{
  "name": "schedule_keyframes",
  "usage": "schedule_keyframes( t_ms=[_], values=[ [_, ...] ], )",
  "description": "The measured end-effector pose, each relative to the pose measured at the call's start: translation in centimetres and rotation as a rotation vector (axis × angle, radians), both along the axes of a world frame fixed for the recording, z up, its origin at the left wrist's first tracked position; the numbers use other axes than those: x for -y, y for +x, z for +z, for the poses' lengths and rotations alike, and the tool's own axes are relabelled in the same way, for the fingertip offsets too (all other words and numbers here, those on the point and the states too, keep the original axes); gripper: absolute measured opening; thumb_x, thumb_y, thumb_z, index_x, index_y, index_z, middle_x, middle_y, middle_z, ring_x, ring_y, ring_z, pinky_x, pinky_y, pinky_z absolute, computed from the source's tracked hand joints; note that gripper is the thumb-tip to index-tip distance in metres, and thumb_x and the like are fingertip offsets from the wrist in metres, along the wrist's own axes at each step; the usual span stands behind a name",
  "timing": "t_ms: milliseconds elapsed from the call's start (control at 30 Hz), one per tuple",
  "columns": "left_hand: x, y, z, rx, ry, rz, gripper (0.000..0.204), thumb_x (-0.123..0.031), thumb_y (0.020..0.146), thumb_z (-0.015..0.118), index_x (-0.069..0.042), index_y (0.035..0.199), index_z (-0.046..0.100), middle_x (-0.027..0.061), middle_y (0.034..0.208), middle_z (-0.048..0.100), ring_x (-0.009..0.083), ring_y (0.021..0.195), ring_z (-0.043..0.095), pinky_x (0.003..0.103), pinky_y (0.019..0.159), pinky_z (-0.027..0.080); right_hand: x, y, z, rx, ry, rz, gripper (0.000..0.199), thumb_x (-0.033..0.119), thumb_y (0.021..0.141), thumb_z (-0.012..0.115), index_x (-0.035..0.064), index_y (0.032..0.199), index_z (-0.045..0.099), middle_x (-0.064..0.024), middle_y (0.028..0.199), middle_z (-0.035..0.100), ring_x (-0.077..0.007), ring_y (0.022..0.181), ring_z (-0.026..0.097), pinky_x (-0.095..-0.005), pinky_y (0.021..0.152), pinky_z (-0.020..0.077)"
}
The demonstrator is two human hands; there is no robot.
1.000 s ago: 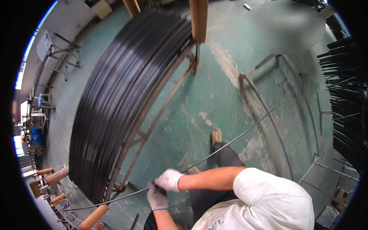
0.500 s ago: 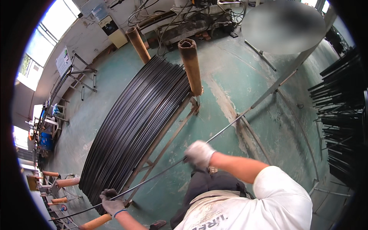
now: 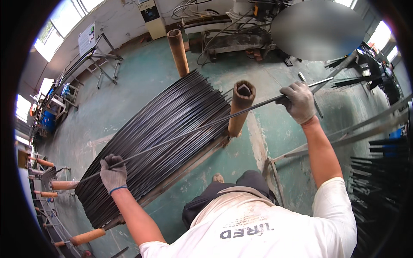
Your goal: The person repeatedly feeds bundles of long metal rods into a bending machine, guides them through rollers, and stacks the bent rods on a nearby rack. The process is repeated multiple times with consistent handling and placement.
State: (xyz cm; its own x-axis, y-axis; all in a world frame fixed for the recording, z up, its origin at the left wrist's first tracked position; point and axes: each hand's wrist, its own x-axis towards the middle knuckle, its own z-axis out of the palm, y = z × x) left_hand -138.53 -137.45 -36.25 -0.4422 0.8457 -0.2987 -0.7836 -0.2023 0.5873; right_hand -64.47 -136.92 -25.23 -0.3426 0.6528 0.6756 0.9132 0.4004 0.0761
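Note:
A long, thin dark rod (image 3: 189, 134) stretches between my two gloved hands, slanting up to the right above a rack of similar strips. My left hand (image 3: 113, 171), in a grey-white work glove, is closed around it towards its lower left part. Near its upper right end, my right hand (image 3: 297, 102) grips the same rod with curled fingers. Beneath it lies a broad stack of long black strips (image 3: 150, 124), slightly bowed and side by side. The rod passes in front of a brown tube post (image 3: 241, 107) at the stack's right corner.
Another brown tube post (image 3: 178, 53) rises behind the stack, and a horizontal one (image 3: 88, 236) sticks out at lower left. More black strips (image 3: 378, 180) hang at the right. A metal frame (image 3: 275, 180) stands near my right side. Machinery with hoses (image 3: 241, 41) lines the back wall.
My right hand has moved up and to the right along with the rod's end. My left hand has risen, and the rod now lies over the stack instead of in front of it.

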Motion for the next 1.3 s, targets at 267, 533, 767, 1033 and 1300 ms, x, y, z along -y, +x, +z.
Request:
schedule_keyframes(
  t_ms=[267, 533, 767, 1033, 1300],
  values=[
    [-12.3, 16.0, 3.7, -0.182, -0.024, -0.112, 0.026, -0.027, 0.116, 0.061, -0.004, 0.115, 0.074, 0.0145, 0.11, 0.077, 0.0318, 0.103, 0.072, 0.05, 0.099, 0.059, -18.7, 6.4, -2.7, -0.038, -0.301, 0.064, 0.034, 0.045, 0.085, 0.088, 0.0133, 0.087, 0.077, -0.01, 0.08, 0.071, -0.0347, 0.076, 0.071, -0.0479, 0.067, 0.0535],
    [-12.3, 44.1, 3.6, -0.347, -0.371, 0.098, 0.015, -0.017, 0.114, 0.063, -0.006, 0.122, 0.069, 0.0115, 0.1, 0.076, 0.0236, 0.085, 0.074, 0.04, 0.08, 0.061, -34.5, 0.8, -11.6, -0.102, -1.024, 0.17, 0.041, 0.051, 0.106, 0.068, 0.0124, 0.111, 0.08, -0.018, 0.098, 0.08, -0.042, 0.096, 0.076, -0.0528, 0.083, 0.0578],
    [-10.7, 57.9, 5.8, -0.787, -0.512, 0.132, 0.012, -0.014, 0.111, 0.068, -0.006, 0.118, 0.072, 0.0047, 0.104, 0.074, 0.0142, 0.098, 0.069, 0.034, 0.093, 0.057, -39.8, -4.7, -16.6, 0.008, -1.199, 0.244, 0.042, 0.049, 0.104, 0.066, 0.0117, 0.115, 0.081, -0.0212, 0.112, 0.081, -0.0454, 0.109, 0.075, -0.054, 0.094, 0.0585],
    [-14.9, 65.6, 1.9, -1.054, -0.642, 0.453, 0.018, 0.001, 0.103, 0.072, -0.001, 0.122, 0.07, 0.0082, 0.12, 0.067, 0.0178, 0.109, 0.066, 0.03, 0.1, 0.053, -41.6, -7.4, -21.3, 0.039, -1.356, 0.287, 0.04, 0.047, 0.104, 0.07, 0.0125, 0.121, 0.083, -0.022, 0.12, 0.08, -0.0443, 0.117, 0.074, -0.0512, 0.101, 0.0584],
    [-19.0, 67.9, 3.4, -1.011, -1.018, 0.7, 0.015, -0.002, 0.107, 0.067, 0.002, 0.121, 0.068, 0.0127, 0.121, 0.068, 0.0226, 0.112, 0.067, 0.035, 0.103, 0.054, -46.0, -16.0, -28.8, 0.083, -1.404, 0.625, 0.033, 0.036, 0.105, 0.061, 0.0076, 0.113, 0.076, -0.0276, 0.115, 0.078, -0.0484, 0.115, 0.074, -0.0571, 0.101, 0.0578]
  ],
)
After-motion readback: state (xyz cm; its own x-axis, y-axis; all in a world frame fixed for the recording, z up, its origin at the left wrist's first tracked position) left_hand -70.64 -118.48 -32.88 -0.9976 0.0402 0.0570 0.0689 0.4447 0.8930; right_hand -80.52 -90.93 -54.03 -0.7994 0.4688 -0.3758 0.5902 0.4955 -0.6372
